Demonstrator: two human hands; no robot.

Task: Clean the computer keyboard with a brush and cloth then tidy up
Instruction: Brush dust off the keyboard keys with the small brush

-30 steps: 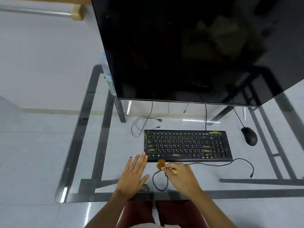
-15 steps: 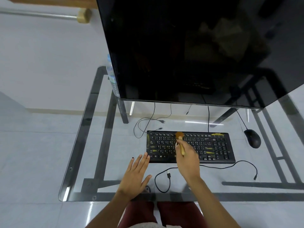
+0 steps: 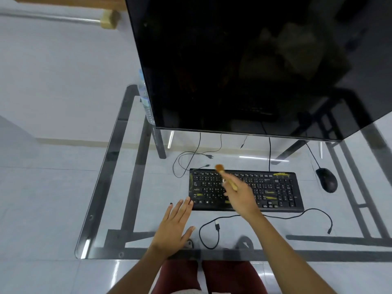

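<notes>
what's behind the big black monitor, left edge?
A clear plastic water bottle stands behind the large black monitor, only a sliver showing past its left edge. Thin black cables drop below its bottom edge. The rest is hidden by the screen.

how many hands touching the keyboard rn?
1. The left hand lies flat on the glass table, fingertips at the black keyboard's near-left corner. The right hand holds the brown-bristled brush above it.
</notes>
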